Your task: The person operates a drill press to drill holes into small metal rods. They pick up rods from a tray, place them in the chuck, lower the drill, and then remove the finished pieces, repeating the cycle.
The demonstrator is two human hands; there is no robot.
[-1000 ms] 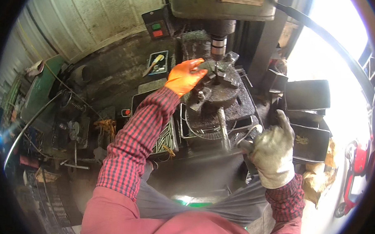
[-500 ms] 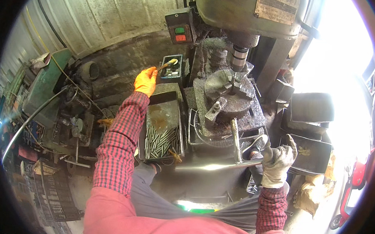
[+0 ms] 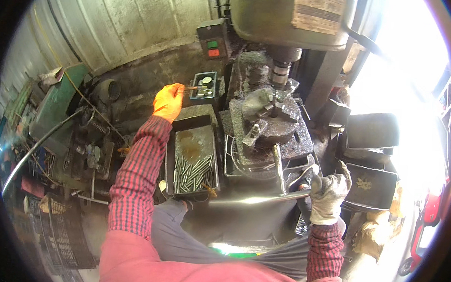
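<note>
My left hand [image 3: 168,103], in an orange glove, is closed round the thin handle of a brush [image 3: 191,88]. The brush's far end reaches over a small blue-rimmed box [image 3: 211,94] holding a round pale piece and other small items; its tip is hard to make out. My right hand [image 3: 329,197], in a dirty grey-white glove, is beside the end of a metal lever bar [image 3: 263,199]. Its fingers are apart and half bent; I cannot tell whether the palm touches the bar. Ahead, a round chuck [image 3: 266,112] sits on the drill press table beneath the spindle [image 3: 280,73].
A dark tray [image 3: 169,161] of metal pins stands left of the press. Black bins [image 3: 372,131] are stacked at the right. A switch box [image 3: 212,38] with green and red buttons hangs by the wall. Another greasy machine [image 3: 93,154] and a plastic crate [image 3: 65,235] lie left.
My left hand has moved slightly left, and the brush has swung from raised to lower over the small box. My right hand remains by the bar's end. The whole view has shifted slightly.
</note>
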